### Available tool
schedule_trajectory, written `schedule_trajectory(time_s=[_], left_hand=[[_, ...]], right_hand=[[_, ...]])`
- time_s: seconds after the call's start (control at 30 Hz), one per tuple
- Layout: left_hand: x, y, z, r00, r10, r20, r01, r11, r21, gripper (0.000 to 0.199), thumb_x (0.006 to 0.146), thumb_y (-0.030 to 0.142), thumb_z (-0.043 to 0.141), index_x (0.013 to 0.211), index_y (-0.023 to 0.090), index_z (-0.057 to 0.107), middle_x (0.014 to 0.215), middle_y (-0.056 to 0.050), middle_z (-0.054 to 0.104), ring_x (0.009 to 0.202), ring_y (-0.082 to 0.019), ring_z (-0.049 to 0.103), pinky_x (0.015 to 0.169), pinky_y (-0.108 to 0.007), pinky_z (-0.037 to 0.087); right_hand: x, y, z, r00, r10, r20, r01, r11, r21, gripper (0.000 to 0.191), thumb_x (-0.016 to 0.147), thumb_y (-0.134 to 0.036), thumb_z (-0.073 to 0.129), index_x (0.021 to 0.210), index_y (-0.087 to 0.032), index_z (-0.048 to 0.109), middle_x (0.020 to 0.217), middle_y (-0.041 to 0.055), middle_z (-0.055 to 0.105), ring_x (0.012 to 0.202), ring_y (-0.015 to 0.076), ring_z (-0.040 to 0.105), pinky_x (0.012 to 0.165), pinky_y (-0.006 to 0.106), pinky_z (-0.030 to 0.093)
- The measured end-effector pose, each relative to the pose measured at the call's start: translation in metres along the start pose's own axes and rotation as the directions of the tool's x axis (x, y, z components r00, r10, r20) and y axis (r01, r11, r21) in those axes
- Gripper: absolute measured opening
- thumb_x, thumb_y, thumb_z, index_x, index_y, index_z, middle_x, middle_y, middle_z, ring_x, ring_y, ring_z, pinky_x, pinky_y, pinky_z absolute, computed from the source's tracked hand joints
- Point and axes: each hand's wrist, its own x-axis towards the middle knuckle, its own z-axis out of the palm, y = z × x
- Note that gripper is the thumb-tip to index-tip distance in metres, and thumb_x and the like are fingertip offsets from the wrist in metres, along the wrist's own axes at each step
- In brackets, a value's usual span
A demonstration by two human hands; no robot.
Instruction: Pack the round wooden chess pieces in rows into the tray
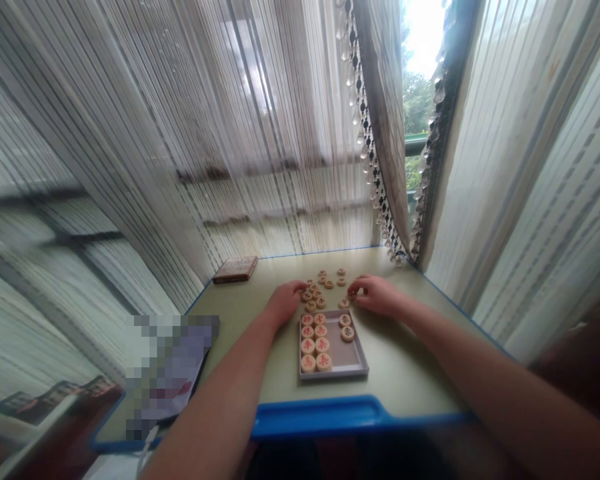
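Observation:
A shallow open box [340, 363] holds round wooden Chinese chess pieces. On its left side are two columns of pieces with red characters [323, 345], and at its upper right are two with dark characters [347, 334]. Beyond the box, several loose pieces [321, 302] lie scattered, some overlapping. My left hand [284, 303] rests at the left edge of this cluster, fingers loosely bent and apart, with no piece visible in it. To the right, my right hand [377, 295] has its thumb and fingertips closed around a chess piece [352, 295] at the tabletop.
A flat brown box [235, 269] lies at the table's far left corner. On the left, a blurred-out tablet-like device [180, 373] has a white cable [147, 448]. The pale table has a raised blue front edge [325, 415]. String curtains [280, 133] hang behind it.

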Motion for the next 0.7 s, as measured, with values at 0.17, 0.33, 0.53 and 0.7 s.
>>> schedule_trajectory(time_s=[0.17,0.33,0.53,0.7], left_hand=[[-0.001,0.001,0.003,0.99,0.122,0.071,-0.12,0.992,-0.026,0.052,0.065,0.0,0.034,0.101,0.019,0.067,0.11,-0.001,0.064,0.104,-0.013,0.056,0.096,-0.023,0.039],[-0.003,0.005,0.001,0.979,0.163,0.118,-0.167,0.986,0.024,0.05,0.068,0.003,0.036,0.103,0.021,0.067,0.11,-0.001,0.063,0.101,-0.015,0.057,0.094,-0.024,0.041],[-0.006,0.011,0.001,0.989,0.12,0.088,-0.129,0.986,0.108,0.042,0.079,0.015,0.037,0.114,0.022,0.059,0.117,-0.002,0.06,0.107,-0.016,0.053,0.096,-0.027,0.037],[-0.002,0.011,0.006,0.987,0.163,-0.004,-0.162,0.983,0.086,0.046,0.089,0.04,0.024,0.112,0.018,0.058,0.116,-0.007,0.059,0.108,-0.017,0.052,0.096,-0.029,0.036]], right_hand=[[-0.002,-0.006,-0.001,0.996,-0.069,0.051,0.066,0.996,0.053,0.024,0.071,-0.017,0.052,0.084,-0.02,0.072,0.09,0.0065,0.061,0.077,0.0153,0.058,0.08,0.026,0.044],[-0.001,-0.001,0.001,0.996,-0.086,-0.014,0.087,0.996,0.019,0.022,0.073,-0.022,0.054,0.088,-0.019,0.071,0.093,0.0083,0.061,0.084,0.0182,0.058,0.083,0.029,0.043],[0.005,0.012,0.008,0.995,0.015,-0.096,-0.027,0.991,-0.13,0.043,0.08,-0.032,0.05,0.119,-0.018,0.056,0.117,0.0124,0.055,0.11,0.0252,0.047,0.095,0.037,0.036],[0.011,0.028,0.017,0.98,0.194,-0.048,-0.2,0.954,-0.226,0.056,0.087,-0.045,0.033,0.133,-0.012,0.039,0.137,0.0155,0.038,0.129,0.0288,0.027,0.105,0.043,0.02]])
